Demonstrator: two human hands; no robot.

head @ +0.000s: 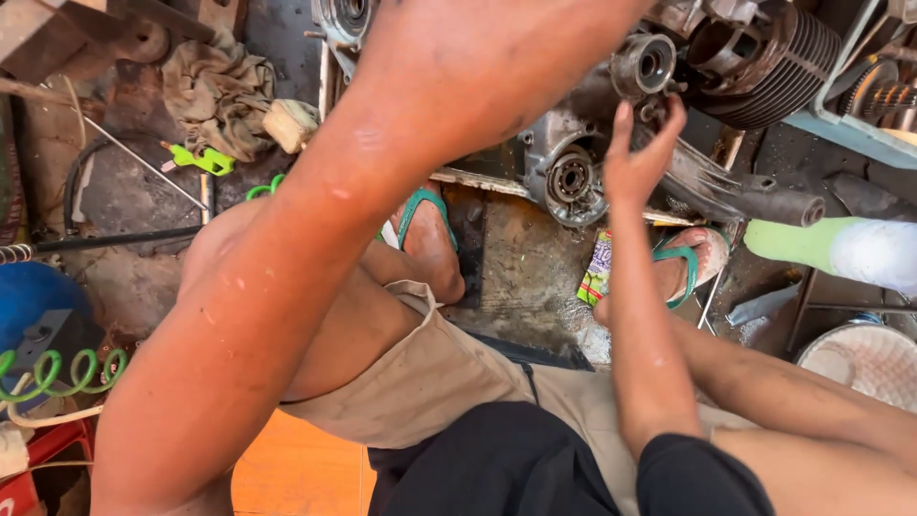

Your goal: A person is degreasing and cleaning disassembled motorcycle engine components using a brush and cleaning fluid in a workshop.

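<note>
The engine case point(573, 167) sits stripped open at upper centre, its bearing exposed and the finned cylinder point(764, 62) beside it at upper right, so the work looks mid-way. The right hand point(638, 153), fingers spread, touches a small round part point(645, 65) there; the left arm point(315, 239) crosses the frame, its hand hidden beyond the top edge so I cannot tell its grip. A dirty rag point(218, 91) and a green tool point(201, 160) lie at upper left.

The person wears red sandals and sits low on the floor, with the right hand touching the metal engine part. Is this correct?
Not quite: the sandals are green, not red, as the head view shows. The rest holds: the person sits low, and the right hand touches the metal engine part.
</note>
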